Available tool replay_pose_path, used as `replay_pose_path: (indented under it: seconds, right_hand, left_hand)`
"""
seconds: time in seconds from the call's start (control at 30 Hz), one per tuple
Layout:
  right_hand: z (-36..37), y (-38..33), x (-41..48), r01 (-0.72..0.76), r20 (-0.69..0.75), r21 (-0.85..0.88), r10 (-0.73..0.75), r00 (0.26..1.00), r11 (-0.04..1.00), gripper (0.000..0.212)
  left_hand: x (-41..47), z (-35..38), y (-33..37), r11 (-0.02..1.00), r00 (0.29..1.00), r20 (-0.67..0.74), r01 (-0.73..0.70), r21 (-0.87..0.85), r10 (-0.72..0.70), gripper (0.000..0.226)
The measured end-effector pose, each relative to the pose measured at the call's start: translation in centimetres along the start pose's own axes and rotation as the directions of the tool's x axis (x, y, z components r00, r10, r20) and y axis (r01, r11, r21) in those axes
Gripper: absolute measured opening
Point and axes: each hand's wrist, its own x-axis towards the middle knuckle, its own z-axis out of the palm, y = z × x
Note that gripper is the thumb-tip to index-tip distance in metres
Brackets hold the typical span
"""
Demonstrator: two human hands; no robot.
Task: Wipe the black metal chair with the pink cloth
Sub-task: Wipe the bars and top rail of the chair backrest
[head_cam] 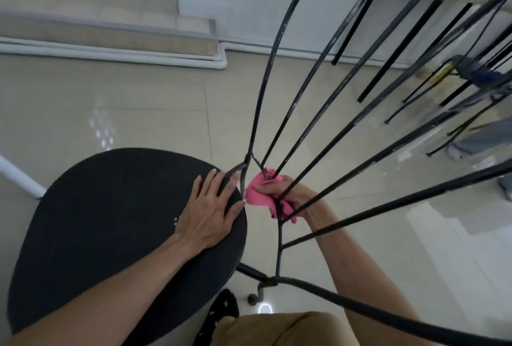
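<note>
The black metal chair (116, 223) fills the lower left with its round dark seat, and its thin back rods fan up to the right. My left hand (210, 210) lies flat on the seat's right edge, fingers spread, touching the frame. My right hand (293, 196) reaches between the back rods and grips the pink cloth (257, 193). The cloth is pressed against the spot where the rods meet near the seat. Part of the cloth is hidden behind the rods and my fingers.
Glossy beige floor tiles (138, 101) surround the chair. A low step with white pipes (110, 54) runs along the back left. More black metal legs and frames (401, 49) crowd the upper right near a white wall. My foot in a dark sock (219, 315) stands under the seat.
</note>
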Motion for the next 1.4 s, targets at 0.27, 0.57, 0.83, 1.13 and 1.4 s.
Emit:
replay_pose_path:
  seconds: [0.27, 0.57, 0.83, 1.13, 1.4]
  right_hand:
    - [0.3, 1.0, -1.9, -0.007, 0.108, 0.420, -0.042, 0.993, 0.907, 0.042]
    - [-1.9, 2.1, -2.3, 0.124, 0.066, 0.200, -0.140, 0.988, 0.972, 0.042]
    - [-0.7, -1.0, -0.7, -0.104, 0.025, 0.025, 0.103, 0.994, 0.994, 0.024]
    - [3.4, 4.8, -3.1, -0.010, -0.008, 0.828, 0.030, 1.000, 0.561, 0.042]
    - [1.9, 5.3, -3.4, -0.044, -0.049, 0.720, 0.114, 0.992, 0.693, 0.032]
  left_hand:
    - [0.0, -0.3, 0.0, 0.999, 1.000, 0.006, 0.029, -0.043, -0.029, 0.072]
    - [0.0, -0.1, 0.1, 0.999, 1.000, 0.002, 0.030, -0.020, -0.030, 0.075]
    - [-0.1, -0.1, 0.1, 1.000, 1.000, 0.003, 0.015, -0.004, -0.015, 0.074]
    - [0.2, 0.0, -0.3, 0.997, 0.999, -0.009, 0.035, -0.063, -0.036, 0.076]
    - [0.1, 0.3, -0.2, 1.000, 1.000, -0.013, 0.026, -0.012, -0.026, 0.077]
